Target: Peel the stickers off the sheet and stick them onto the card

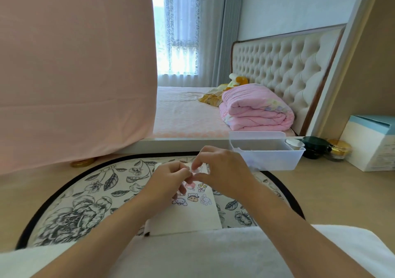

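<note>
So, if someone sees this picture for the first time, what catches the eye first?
The left hand and right hand pinching a small pale sticker sheet at the centre, above a white card with cartoon stickers on a round floral mat. Behind, a pink cloth fills the left; a folded pink quilt lies on the bed.

A tan tabletop (320, 192) carries a round floral mat (85, 203) at centre, with a white card (192, 220) lying on it. At 2 o'clock stand a clear plastic bin (273, 160), a dark jar (316, 147), a gold-lidded jar (338, 149) and a white box (369, 145).
</note>
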Available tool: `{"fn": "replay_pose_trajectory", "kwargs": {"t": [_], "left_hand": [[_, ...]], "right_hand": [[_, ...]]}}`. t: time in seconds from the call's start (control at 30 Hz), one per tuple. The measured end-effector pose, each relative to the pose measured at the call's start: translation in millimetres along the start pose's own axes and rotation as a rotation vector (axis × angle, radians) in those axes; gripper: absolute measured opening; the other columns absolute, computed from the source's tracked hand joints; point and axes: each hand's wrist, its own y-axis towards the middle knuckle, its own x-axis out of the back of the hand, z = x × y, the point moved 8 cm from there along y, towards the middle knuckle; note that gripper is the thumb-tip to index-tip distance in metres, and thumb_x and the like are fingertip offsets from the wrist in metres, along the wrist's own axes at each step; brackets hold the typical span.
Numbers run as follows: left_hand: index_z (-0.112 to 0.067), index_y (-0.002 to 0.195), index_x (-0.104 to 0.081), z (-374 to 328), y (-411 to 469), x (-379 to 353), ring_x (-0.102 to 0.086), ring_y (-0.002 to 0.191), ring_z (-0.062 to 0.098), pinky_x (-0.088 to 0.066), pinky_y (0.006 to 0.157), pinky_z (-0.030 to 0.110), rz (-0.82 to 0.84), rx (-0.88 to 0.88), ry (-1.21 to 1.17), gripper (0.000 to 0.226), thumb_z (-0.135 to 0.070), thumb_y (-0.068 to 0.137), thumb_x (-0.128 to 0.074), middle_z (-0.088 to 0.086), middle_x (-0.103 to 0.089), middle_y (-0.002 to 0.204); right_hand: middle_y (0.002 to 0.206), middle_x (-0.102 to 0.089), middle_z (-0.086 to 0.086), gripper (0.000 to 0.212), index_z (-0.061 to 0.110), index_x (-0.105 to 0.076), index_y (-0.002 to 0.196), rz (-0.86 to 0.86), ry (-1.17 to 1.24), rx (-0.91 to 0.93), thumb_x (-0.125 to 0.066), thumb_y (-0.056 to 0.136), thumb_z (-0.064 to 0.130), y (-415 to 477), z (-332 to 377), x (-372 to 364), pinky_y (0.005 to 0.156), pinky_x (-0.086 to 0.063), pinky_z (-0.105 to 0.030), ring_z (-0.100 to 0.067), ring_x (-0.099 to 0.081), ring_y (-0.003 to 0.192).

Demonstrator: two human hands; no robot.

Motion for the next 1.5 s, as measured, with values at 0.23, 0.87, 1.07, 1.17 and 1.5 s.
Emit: {"fn": "replay_pose_trajectory", "kwargs": {"t": [0.23,0.87,1.07,1.17,1.5], "left_hand": [[-0.013,0.101,-0.067,7,-21,37,-0.066,0.068,0.02,-0.047,0.054,0.03,-0.033,-0.03,-0.111,0.013,-0.016,0.097,-0.055,0.004,-0.073,0.086],[-0.021,0.078,-0.064,3,-46,68,-0.063,0.064,0.013,-0.052,0.064,0.029,-0.097,-0.232,0.293,0.017,-0.02,0.095,-0.061,0.002,-0.071,0.076],[-0.033,0.074,-0.061,1,-51,62,-0.049,0.055,-0.002,-0.038,0.053,0.011,-0.026,-0.297,0.423,0.021,-0.03,0.094,-0.063,-0.023,-0.06,0.063],[-0.033,0.077,-0.065,2,-53,64,-0.047,0.05,-0.004,-0.035,0.05,0.01,-0.028,-0.289,0.437,0.019,-0.031,0.096,-0.062,-0.028,-0.056,0.056],[-0.035,0.14,-0.054,31,-60,72,-0.039,0.134,-0.001,-0.034,0.112,0.025,0.032,-0.326,0.721,0.045,-0.041,0.096,-0.06,-0.02,-0.05,0.142]], "right_hand": [[0.082,-0.071,0.019,0.002,0.035,-0.078,0.083,-0.079,0.17,-0.091,-0.078,0.084,0.037,2,25,-11,0.065,-0.055,-0.028,-0.001,-0.061,0.065],[0.081,-0.075,0.013,0.009,0.034,-0.076,0.085,0.107,0.507,-0.471,-0.075,0.084,0.043,-8,33,-23,0.063,-0.056,-0.026,0.0,-0.064,0.058],[0.077,-0.075,0.007,0.007,0.03,-0.078,0.077,0.248,0.453,-0.336,-0.078,0.083,0.034,-5,49,-23,0.062,-0.057,-0.036,-0.008,-0.061,0.057],[0.078,-0.075,-0.001,0.011,0.029,-0.077,0.076,0.28,0.437,-0.344,-0.077,0.085,0.035,-7,47,-28,0.064,-0.058,-0.038,-0.012,-0.061,0.056],[0.072,-0.072,0.005,0.016,0.011,-0.077,0.084,0.391,0.561,-0.604,-0.075,0.088,0.026,-29,32,-60,0.049,-0.042,-0.02,-0.009,-0.051,0.052]]}}
